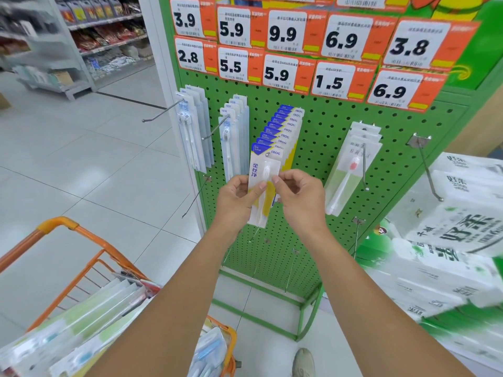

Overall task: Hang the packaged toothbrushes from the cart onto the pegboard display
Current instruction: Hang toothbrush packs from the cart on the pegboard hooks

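Both hands raised before the green pegboard [321, 148], sharing one grip on a single packaged toothbrush [263, 186]: left hand [236, 200] pinching its left edge with thumb across the front, right hand [300, 200] pinching its right edge between thumb and forefinger. Pack upright, top at the tip of a peg, frontmost of a row of about ten blue-and-yellow FROG packs [283, 126] stacked directly behind and above the grip.

Left of the grip: two pegs loaded with clear packs, about four in the far-left group [194, 131] and about four in the nearer group [236, 137]. Right of the grip: one peg with about four pale green packs [351, 170], pink brush head showing. Further right, one bare hook [428, 170]; more bare hooks below the grip.

Above the grip: ten orange-and-white price tags [288, 50] in two rows.

Below and left of the grip: orange cart [81, 240] holding a heap of toothbrush packs [89, 319], count not clear. Far right: stacked tissue packs [449, 240], crowding the pegboard's lower right edge. One shoe [303, 361] on the tiled floor [81, 159] under the forearms.
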Available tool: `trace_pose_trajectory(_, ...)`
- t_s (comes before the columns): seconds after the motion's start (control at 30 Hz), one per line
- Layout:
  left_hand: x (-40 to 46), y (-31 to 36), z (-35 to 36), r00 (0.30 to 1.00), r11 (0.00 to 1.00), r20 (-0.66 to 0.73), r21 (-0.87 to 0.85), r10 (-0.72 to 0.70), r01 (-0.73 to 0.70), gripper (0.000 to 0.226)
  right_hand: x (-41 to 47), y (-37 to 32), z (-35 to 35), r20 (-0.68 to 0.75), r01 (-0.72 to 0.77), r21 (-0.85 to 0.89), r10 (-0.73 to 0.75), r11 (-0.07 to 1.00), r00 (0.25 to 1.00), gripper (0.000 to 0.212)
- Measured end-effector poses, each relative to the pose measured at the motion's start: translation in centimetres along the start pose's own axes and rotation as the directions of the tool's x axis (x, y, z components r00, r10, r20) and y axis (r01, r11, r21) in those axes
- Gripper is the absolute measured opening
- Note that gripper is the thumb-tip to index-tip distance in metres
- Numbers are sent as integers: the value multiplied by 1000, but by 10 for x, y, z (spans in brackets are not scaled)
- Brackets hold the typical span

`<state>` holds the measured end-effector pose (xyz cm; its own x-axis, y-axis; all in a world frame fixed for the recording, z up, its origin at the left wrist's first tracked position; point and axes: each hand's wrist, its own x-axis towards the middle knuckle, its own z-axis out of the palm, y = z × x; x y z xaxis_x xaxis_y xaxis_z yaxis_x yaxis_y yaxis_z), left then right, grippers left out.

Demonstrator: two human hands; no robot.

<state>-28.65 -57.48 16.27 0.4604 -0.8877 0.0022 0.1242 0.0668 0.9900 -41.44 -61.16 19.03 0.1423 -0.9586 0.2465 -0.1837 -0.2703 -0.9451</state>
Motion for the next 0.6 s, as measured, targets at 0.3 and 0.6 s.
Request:
trace_pose_trajectory(0.3, -2, -2, -7, 993, 983, -39, 153, 107, -100, 31, -9, 9, 0, 18, -28, 18, 28, 999, 999, 5)
trace_pose_trajectory(0.6, -65, -39, -70, 994, 963, -102, 261, -46, 72, 27, -89, 22, 3, 101, -312, 58, 305, 948, 947, 10)
